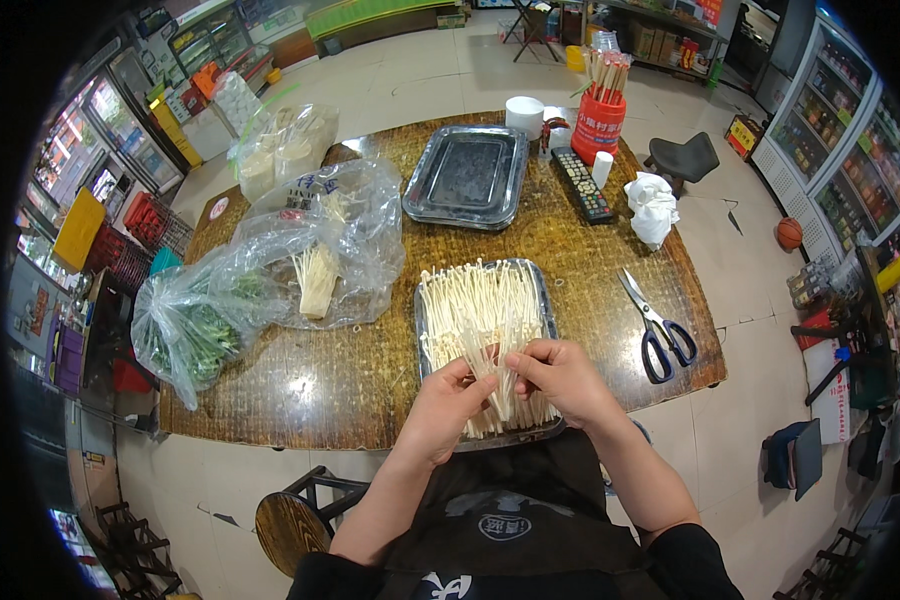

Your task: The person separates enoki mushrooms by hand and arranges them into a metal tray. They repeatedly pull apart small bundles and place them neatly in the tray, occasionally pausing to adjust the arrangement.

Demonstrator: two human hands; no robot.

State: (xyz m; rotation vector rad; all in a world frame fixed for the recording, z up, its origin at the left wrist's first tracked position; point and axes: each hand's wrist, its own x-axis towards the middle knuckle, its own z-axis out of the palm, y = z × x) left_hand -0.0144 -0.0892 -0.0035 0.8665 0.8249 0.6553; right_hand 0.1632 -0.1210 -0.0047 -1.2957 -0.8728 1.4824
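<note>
Enoki mushrooms (481, 296) lie in rows in a black plastic tray (549, 300) at the table's near edge. Over the tray, my left hand (450, 405) pinches a small bunch of enoki between thumb and fingers. Close beside it, my right hand (559, 375) pinches enoki stems too. The two held bunches touch or nearly touch low down; whether they are still joined I cannot tell. A clump of enoki (316, 281) lies in or under a clear plastic bag (375, 262) to the left. Scissors with dark blue handles (656, 330) rest to the right, blades partly apart.
On the wooden table (592, 270) are lidded black trays (469, 176), a bag of leafy greens (202, 337), another filled bag (292, 146), a remote control (583, 185), crumpled white tissue (652, 210), a white cup (524, 118) and a red chopstick holder (598, 127). A round stool (292, 532) stands below left.
</note>
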